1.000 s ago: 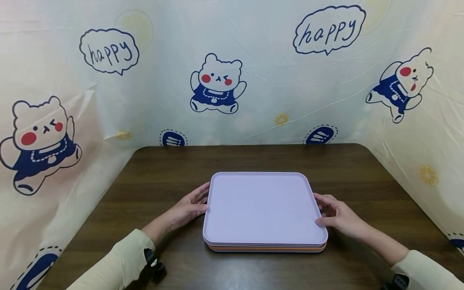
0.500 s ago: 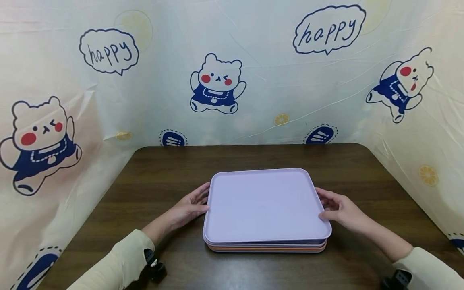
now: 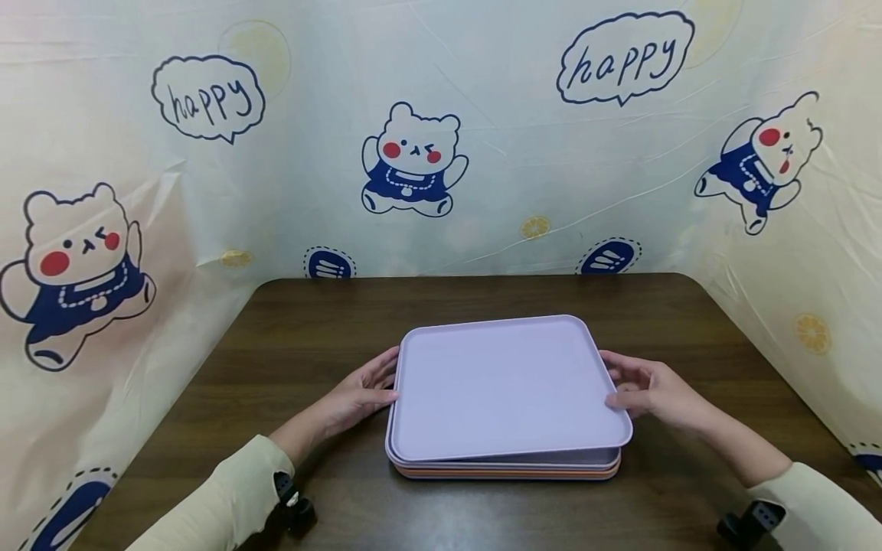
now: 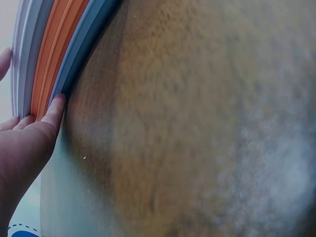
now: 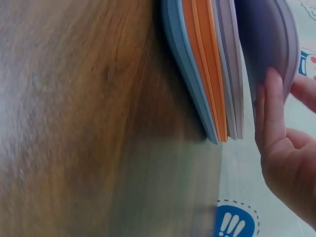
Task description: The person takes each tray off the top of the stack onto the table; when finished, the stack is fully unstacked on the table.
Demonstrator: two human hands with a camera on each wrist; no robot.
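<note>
Raised at its right end since a second ago, the top lavender tray (image 3: 510, 390) now slants up from the stack of trays (image 3: 506, 471) — its left end stays low on the pile. With it the right hand (image 3: 658, 394) has risen; the left hand (image 3: 354, 398) has kept its place. Behind hangs a pale backdrop (image 3: 510, 176) printed with cartoon bears (image 3: 413, 184), "happy" speech bubbles (image 3: 210, 99) and orange slices (image 3: 535, 227). Before it spreads a dark wood-grain table (image 3: 331, 321), which bears the stack. Rectangular and round-cornered, the piled trays show lavender rims uppermost, then orange, then blue at the base. Cream sleeves (image 3: 213, 497) enter from both lower corners. The right hand pinches the raised rim, thumb above, fingers beneath — a dark gap opens below it. The left hand is spread, thumb apart at the upper rim, fingers resting along the stack's side. A black wrist camera (image 3: 296, 505) sits at each cuff.
</note>
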